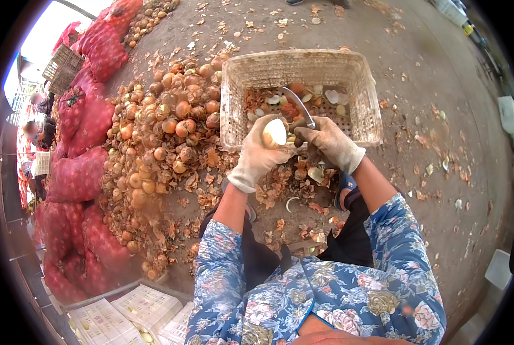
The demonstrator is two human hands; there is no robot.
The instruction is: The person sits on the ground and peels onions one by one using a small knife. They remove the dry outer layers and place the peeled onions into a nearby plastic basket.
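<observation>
In a dirty work glove, my left hand grips an onion whose pale inner flesh shows on the side facing right. My right hand, gloved too, is closed on a knife with a curved blade; the blade points up and left, and the fingers hide its handle. Both hands are over the near rim of a grimy plastic crate. Onion skins and pale onion pieces lie on the crate's perforated floor.
A large heap of unpeeled onions spreads to the left of the crate. Red mesh sacks are stacked beyond it. Covered crates stand at lower left. Loose skins litter the floor by my feet. People are at far left.
</observation>
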